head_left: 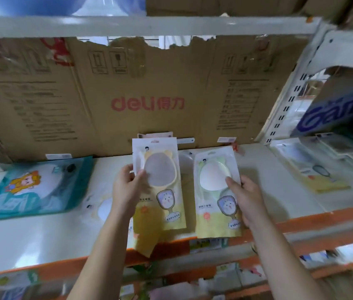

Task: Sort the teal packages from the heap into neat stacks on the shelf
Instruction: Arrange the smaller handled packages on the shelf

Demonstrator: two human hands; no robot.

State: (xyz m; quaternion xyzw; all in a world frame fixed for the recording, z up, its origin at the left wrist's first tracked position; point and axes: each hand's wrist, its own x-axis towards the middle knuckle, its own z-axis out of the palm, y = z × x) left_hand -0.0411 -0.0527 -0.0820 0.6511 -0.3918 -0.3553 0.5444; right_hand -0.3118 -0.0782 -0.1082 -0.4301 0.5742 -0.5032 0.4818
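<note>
**Left hand** [125, 191]: pinches the yellow-mirror pack [160, 176] at its left edge. The thumb lies across the clear front window and the fingers are curled behind. The pack is upright, raised above the shelf [41, 234]. It has a white top with a hang hole and a yellow lower panel with a cartoon mirror. A further yellow corner juts out below it; whether the hand holds that too cannot be told.

**Right hand** [247, 200]: pinches the green-mirror pack [214, 191] at its right edge, with the thumb on the front beside the mirror's disc and the fingers behind. The pack is upright, leaning slightly left. It sits just beside the yellow-mirror pack with a narrow gap between them.

**Teal package** [34, 187]: one, lying flat on the shelf's left part, well left of both hands. It is printed with a cartoon figure in orange and is skewed to the shelf edge.

**Flat on the shelf:**
- A pale mirror pack [102, 211] lies partly under the left forearm.
- Clear packs [185, 161] show behind the gap between the held pair.
- Overlapping clear packs with yellow bases [318, 176] lie at the right.

**Surroundings:**
- A torn cardboard sheet [128, 94] printed "deli" in red backs the bay.
- A slotted white upright [288, 100] bounds it on the right.
- A blue box [340, 111] tilts beyond that.
- The orange front rail [301, 221] edges the shelf.
</note>
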